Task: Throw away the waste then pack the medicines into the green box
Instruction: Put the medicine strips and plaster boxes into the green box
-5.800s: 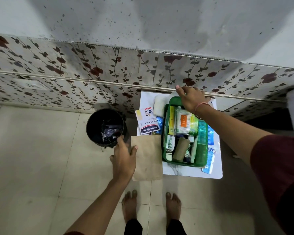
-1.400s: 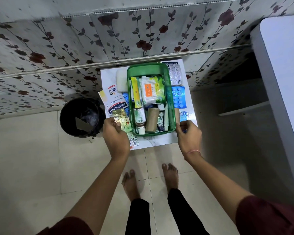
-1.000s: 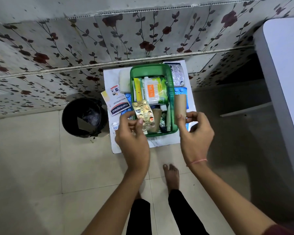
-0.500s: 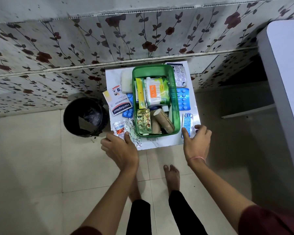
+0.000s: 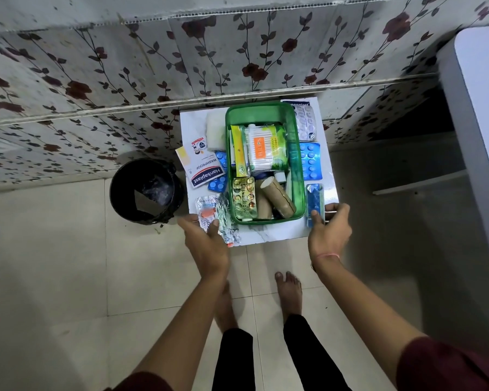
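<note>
Green rectangular plastic box (image 5: 292,119) sits at the centre of a small white square tabletop (image 5: 268,232), against a floral-tiled wall. Inside: a green-and-white pack of cotton buds (image 5: 266,149) and a yellow flat carton (image 5: 239,152) in the far half; a gold foil tablet strip (image 5: 244,196) and two brown cardboard tubes (image 5: 278,197) in the near half.

Still on the tabletop outside the box:
- 3 o'clock of box: blue blister pack (image 5: 309,160); a silver blister strip (image 5: 305,127) beyond it toward 1 o'clock.
- 4 o'clock: narrow blue-and-silver tablet strip (image 5: 314,200), lying along the box's side.
- 9 o'clock: white-and-blue plaster packet (image 5: 202,170) overlapping another blue blister (image 5: 219,183); a white pad (image 5: 215,132) at 10 o'clock.
- 7 o'clock: crumpled silver foil strips with red print (image 5: 209,211).

Right hand (image 5: 329,232) at the table's near right corner, thumb and fingers closing on the near end of the narrow blue-and-silver strip; grip looks loose, strip still flat on the table. Left hand (image 5: 206,241) at the near left corner, fingers spread, thumb and fingertips touching the crumpled foil strips; cannot tell if they are pinched.

Round black waste bin (image 5: 146,191) on the floor at 9 o'clock of the table, just beside it, with dark waste and a brown paper piece inside. Bare feet on pale floor tiles at 6 o'clock.
</note>
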